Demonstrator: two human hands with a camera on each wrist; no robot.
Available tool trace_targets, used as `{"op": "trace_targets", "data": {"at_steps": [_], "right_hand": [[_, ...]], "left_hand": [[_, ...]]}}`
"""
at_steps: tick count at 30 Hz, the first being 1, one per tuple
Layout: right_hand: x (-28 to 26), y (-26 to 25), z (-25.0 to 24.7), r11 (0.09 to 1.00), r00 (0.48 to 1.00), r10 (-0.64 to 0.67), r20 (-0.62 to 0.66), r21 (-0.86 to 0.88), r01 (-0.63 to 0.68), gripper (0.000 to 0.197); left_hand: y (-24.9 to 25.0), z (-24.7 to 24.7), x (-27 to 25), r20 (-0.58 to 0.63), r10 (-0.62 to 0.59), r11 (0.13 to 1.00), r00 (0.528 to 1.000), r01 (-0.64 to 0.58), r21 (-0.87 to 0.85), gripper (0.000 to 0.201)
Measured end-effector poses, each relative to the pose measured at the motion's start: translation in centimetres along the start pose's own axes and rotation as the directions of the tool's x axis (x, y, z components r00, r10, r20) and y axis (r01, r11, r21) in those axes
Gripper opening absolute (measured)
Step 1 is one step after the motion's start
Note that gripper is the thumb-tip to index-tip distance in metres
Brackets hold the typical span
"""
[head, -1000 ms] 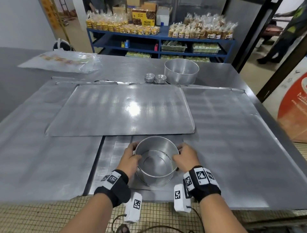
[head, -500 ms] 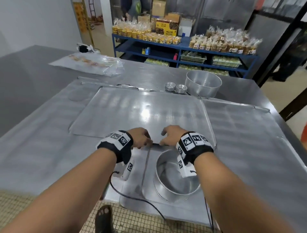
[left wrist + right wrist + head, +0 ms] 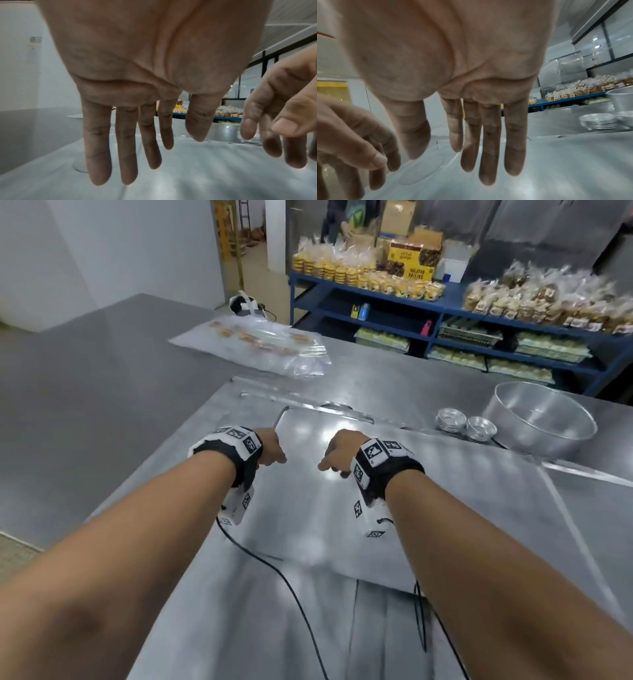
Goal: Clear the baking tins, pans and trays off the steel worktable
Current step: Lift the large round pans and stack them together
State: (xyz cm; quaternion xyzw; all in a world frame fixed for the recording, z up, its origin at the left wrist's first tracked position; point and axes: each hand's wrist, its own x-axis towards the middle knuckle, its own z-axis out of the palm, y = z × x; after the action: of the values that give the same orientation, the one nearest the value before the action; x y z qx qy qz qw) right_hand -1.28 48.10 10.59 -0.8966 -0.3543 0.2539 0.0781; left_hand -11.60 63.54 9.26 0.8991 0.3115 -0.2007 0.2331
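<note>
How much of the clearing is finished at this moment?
Nothing looks cleared. Both hands, left and right, hang open and empty over the flat tray. The round pan and two stacks of small tins remain on the table.

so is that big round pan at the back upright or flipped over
Upright. The big round pan stands on the worktable with its open mouth up; the head view looks down into its bare inside, with nothing visible in it.
</note>
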Motion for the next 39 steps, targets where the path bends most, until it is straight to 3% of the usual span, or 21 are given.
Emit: {"op": "trace_targets", "data": {"at_steps": [4,8,10,13,17,19,21,24,28,30,34,39], "right_hand": [[8.9,-4.4,0.9,0.999,1.0,0.004,-0.007,-0.042,-0.004,0.039],[17.0,-7.7,2.5,0.996,1.0,-0.001,0.008,-0.088,0.002,0.035],[20.2,-9.2,3.3,0.995,1.0,-0.024,0.002,-0.1,0.024,0.048],[24.4,-11.2,4.2,0.997,0.999,-0.036,-0.011,-0.074,0.035,0.049],[28.7,-12.9,5.6,0.996,0.999,-0.04,0.01,-0.08,0.041,0.071],[29.8,-13.4,6.1,0.996,0.999,-0.025,0.042,-0.089,0.029,0.073],[30.8,-13.7,6.4,0.995,0.998,0.006,0.061,-0.102,0.0,0.063],[31.6,-14.1,6.8,0.993,1.0,0.021,0.022,-0.119,-0.019,0.066],[32.3,-14.1,7.2,0.999,0.999,0.037,0.029,-0.038,-0.036,0.086],[32.3,-14.1,7.0,0.998,0.997,0.059,0.049,0.011,-0.06,0.085],[31.7,-13.7,6.9,0.988,0.996,0.09,-0.024,0.128,-0.086,0.105],[29.9,-12.9,6.0,0.937,0.979,0.105,-0.173,0.346,-0.039,0.077]], "left_hand": [[-6.8,-3.4,7.8,-0.061,-0.076,0.987,0.995,0.083,0.136,0.039],[-11.7,-4.9,13.3,-0.109,-0.137,0.983,0.985,0.149,0.111,0.052],[-13.4,-5.0,15.8,-0.123,-0.167,0.981,0.978,0.177,0.073,0.063],[-15.7,-5.0,19.3,-0.142,-0.212,0.975,0.967,0.219,0.036,0.087],[-17.1,-4.7,22.1,-0.123,-0.219,0.97,0.968,0.229,0.078,0.108],[-17.3,-4.8,22.7,-0.134,-0.221,0.97,0.966,0.232,0.073,0.108],[-17.5,-5.1,23.4,-0.128,-0.221,0.973,0.967,0.227,0.035,0.099],[-18.0,-5.5,24.2,-0.096,-0.222,0.975,0.97,0.221,-0.023,0.085],[-18.2,-5.4,24.3,-0.104,-0.251,0.962,0.962,0.237,-0.132,0.096],[-18.0,-5.3,24.0,-0.147,-0.255,0.953,0.956,0.222,-0.208,0.107],[-17.6,-4.9,22.9,-0.265,-0.242,0.948,0.933,0.169,-0.271,0.121],[-17.1,-4.5,20.9,-0.443,-0.162,0.969,0.882,0.058,-0.24,0.098]]}}
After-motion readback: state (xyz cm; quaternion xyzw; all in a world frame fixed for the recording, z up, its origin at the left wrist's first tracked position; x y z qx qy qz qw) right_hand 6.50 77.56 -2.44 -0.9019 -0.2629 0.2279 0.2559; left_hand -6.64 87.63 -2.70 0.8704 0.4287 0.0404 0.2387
